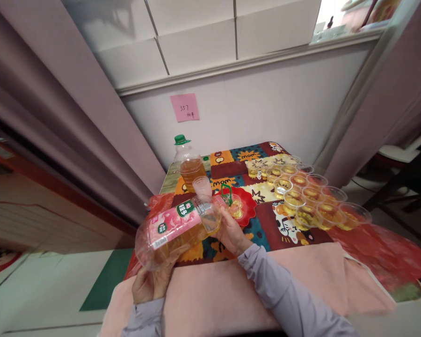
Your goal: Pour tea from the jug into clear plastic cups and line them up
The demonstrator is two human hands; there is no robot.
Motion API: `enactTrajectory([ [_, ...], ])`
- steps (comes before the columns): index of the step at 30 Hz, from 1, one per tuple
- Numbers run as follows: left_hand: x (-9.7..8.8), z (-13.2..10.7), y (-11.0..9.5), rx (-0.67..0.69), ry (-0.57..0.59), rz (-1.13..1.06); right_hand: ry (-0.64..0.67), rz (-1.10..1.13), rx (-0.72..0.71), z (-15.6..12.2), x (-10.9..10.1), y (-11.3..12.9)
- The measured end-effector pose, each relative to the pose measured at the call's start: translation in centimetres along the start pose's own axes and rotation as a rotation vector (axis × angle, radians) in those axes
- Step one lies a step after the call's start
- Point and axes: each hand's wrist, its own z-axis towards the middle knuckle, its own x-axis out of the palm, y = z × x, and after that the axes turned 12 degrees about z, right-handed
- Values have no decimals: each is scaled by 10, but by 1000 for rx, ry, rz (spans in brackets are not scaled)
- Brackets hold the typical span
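Note:
A large clear juice bottle with a pink label lies tilted in my two hands, its neck to the right and yellow liquid along its lower side. My left hand supports its base end from below, and my right hand grips it near the neck. A green handle sticks up at the neck. Just beyond the mouth, a clear plastic cup with some yellow liquid stands on a red scalloped plate. Whether liquid is flowing now, I cannot tell.
Several filled clear cups stand close together on the table's right. A second bottle with a green cap stands behind mine, near some stacked empty cups. Red plastic sheeting hangs at the right edge; pink cloth covers the front.

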Motion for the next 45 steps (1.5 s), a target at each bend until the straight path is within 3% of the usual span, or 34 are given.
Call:
enactTrajectory([
  [11,4,0,-5,-54,-21,-21,-10,7,6,0,1,0],
  [19,0,-2,-3,-18,-11,-51,-2,13,12,0,2,1],
  [22,3,-3,-4,-29,4,-1,-18,21,18,0,2,1],
  [26,8,-2,-4,-14,-75,135,-16,13,12,-1,3,1],
  [35,-1,-1,0,6,89,-109,21,-13,8,1,-2,-1],
  [45,7,-1,-3,12,5,9,34,-5,15,2,-4,0],
])
